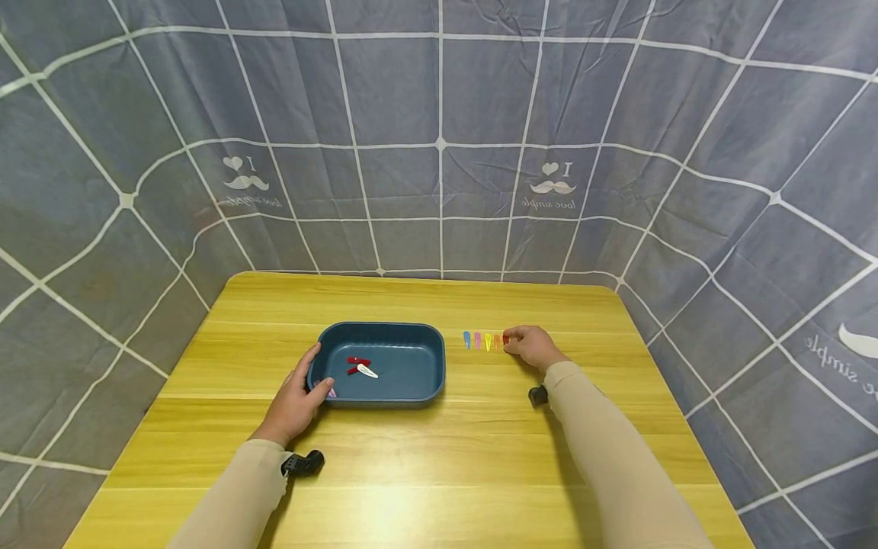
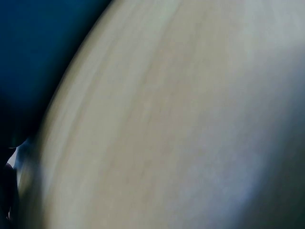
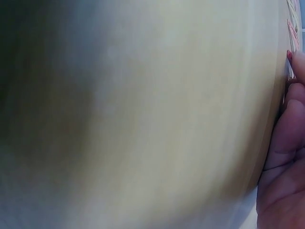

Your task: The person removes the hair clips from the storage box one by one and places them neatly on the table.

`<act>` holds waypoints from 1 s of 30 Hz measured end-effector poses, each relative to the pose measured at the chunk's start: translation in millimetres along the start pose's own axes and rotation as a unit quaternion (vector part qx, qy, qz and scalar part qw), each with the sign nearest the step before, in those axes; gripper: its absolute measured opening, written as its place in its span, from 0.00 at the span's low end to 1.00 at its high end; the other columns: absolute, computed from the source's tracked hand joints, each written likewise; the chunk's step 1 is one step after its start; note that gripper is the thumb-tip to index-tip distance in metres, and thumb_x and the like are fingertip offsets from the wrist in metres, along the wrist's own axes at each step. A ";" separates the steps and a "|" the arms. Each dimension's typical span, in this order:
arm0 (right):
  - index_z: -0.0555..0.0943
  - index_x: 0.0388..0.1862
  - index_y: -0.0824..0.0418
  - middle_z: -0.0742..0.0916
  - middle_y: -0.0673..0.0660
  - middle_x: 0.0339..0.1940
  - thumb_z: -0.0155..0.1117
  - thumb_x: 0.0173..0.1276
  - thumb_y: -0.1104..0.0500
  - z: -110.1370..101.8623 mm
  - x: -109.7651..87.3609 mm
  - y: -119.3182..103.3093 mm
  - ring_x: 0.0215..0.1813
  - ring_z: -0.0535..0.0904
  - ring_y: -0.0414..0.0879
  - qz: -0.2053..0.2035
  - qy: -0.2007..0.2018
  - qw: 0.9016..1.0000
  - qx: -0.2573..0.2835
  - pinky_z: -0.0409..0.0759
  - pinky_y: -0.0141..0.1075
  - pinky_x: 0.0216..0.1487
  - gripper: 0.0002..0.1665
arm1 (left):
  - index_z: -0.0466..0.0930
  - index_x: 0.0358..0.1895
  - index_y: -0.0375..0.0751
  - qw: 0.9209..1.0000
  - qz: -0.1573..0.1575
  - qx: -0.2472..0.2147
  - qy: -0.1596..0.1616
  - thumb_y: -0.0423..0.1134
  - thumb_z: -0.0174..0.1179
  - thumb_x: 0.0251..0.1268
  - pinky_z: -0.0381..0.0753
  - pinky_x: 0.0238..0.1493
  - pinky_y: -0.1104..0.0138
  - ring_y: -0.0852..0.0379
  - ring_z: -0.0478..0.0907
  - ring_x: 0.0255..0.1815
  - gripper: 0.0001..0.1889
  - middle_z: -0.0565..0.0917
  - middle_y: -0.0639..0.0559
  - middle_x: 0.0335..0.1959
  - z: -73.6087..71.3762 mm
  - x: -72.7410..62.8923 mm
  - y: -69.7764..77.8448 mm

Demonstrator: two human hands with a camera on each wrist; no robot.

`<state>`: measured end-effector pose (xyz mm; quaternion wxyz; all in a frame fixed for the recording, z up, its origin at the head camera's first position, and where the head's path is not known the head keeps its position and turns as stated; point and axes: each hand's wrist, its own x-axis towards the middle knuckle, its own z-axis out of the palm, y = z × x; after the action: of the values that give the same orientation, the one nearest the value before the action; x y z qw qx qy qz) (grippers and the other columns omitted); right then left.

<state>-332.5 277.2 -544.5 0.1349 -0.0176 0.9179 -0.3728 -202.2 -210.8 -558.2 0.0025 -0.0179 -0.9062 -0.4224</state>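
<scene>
Two hands at work: a tray of clips and a row of coloured clips on a bench

Nearest the viewer, a left sleeve (image 1: 229, 496) and a right sleeve (image 1: 617, 457) enter over the wood-grained bench (image 1: 439, 438); a black device (image 1: 305, 463) sits at the left wrist, and a second unit (image 1: 538, 396) at the right. Beyond its cuff, the left hand (image 1: 293, 402) grasps the near-left part of the blue tray (image 1: 381, 324), its fingers along the outside of the wall and its thumb over the rim. Inside the tray, a purple-pink clip (image 1: 332, 393) lies in the near-left corner, beside the thumb; farther in, a white clip (image 1: 367, 371) lies near two red pieces, a lower one (image 1: 353, 371) and an upper one (image 1: 359, 360).

To the right of the tray, the right hand (image 1: 535, 347) pinches a red clip (image 1: 506, 340) at the bench surface, at the right end of a row. From left to right, the others are a blue clip (image 1: 467, 340), a pink clip (image 1: 478, 341), a yellow clip (image 1: 488, 341) and an orange clip (image 1: 497, 341), set side by side.

Behind the bench hangs a grey cloth (image 1: 405, 91) with a white grid and mirrored lettering. Both wrist views are largely blurred.
</scene>
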 end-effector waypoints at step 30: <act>0.80 0.70 0.64 0.87 0.62 0.60 0.67 0.76 0.58 -1.2 -5.0 2.8 0.57 0.80 0.52 0.005 -0.011 1.000 0.016 0.79 0.49 0.64 0.26 | 0.44 0.88 0.58 1.000 -0.003 -0.003 0.006 0.51 0.55 0.82 0.60 0.76 0.29 0.26 0.56 0.83 0.40 0.55 0.33 0.85 4.0 -12.8 5.5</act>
<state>-327.7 280.7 -544.5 0.1470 -0.0147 0.9103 -0.3867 -189.2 -204.6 -556.7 0.0060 -0.0126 -0.9048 -0.4256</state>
